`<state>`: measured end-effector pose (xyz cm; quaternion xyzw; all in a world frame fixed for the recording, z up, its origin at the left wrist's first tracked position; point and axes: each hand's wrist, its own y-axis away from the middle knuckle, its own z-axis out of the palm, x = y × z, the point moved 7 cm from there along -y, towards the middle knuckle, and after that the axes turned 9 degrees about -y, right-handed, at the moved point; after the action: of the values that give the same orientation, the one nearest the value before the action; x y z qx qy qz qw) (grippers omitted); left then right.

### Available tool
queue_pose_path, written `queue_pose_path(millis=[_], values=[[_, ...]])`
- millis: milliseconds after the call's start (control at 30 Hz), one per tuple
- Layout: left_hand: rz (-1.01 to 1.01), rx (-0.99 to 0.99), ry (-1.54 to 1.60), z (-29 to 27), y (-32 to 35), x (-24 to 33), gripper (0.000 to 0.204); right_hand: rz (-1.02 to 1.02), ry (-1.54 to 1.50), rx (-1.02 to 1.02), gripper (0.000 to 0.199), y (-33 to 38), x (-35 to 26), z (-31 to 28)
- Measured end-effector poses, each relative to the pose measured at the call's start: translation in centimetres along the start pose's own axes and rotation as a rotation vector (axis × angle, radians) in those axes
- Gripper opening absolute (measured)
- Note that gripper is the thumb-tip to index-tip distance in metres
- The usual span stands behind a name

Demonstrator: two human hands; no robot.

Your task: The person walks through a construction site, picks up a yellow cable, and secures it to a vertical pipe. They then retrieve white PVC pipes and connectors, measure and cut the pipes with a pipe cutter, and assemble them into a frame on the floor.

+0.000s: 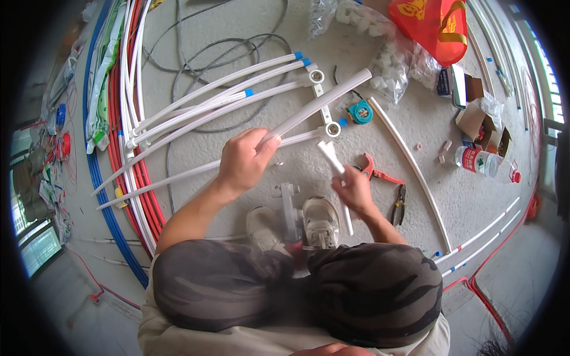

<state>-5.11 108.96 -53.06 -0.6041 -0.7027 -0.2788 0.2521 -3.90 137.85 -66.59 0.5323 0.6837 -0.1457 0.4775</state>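
Note:
My left hand (244,159) is wrapped round a white plastic pipe (323,102) that slants up to the right. In my right hand (354,191) is a shorter white pipe (346,221) with a wider white fitting (329,155) at its upper end. The two pipes are apart. Between my shoes stands a grey upright tool (289,207), probably a pipe welder, with a red lower part. Beyond my hands lies a white bracket with two round fittings (332,129), joined to long white pipes (225,107). My left hand partly hides one of them.
Right of my right hand lie a red pipe cutter (380,171), pliers (399,204) and a teal tape measure (360,112). Farther right are a long white pipe (409,172), a plastic bottle (477,161) and open boxes (480,124). Red and blue pipes (110,196) run along the left.

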Motion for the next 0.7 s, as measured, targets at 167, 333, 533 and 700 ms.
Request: queue_pose_path(millis=[167, 333, 533, 700], values=[[-0.111, -0.126, 0.061, 1.0, 0.2, -1.0, 0.030, 0.188, -0.852, 0.232, 0.016, -2.8, -1.3, -6.2], [-0.355, -0.361, 0.462, 4.7, 1.5, -1.4, 0.032, 0.137, -1.338, 0.147, 0.022, -4.2, -6.1, -7.2], [-0.656, -0.624, 1.037, 6.8, 3.7, -1.1, 0.034, 0.153, -1.564, 0.088, 0.031, -4.3, -7.3, -5.3], [-0.747, -0.704, 1.162, 7.0, 4.8, -1.4, 0.037, 0.185, -1.676, 0.044, 0.032, -4.0, -8.4, -4.6]])
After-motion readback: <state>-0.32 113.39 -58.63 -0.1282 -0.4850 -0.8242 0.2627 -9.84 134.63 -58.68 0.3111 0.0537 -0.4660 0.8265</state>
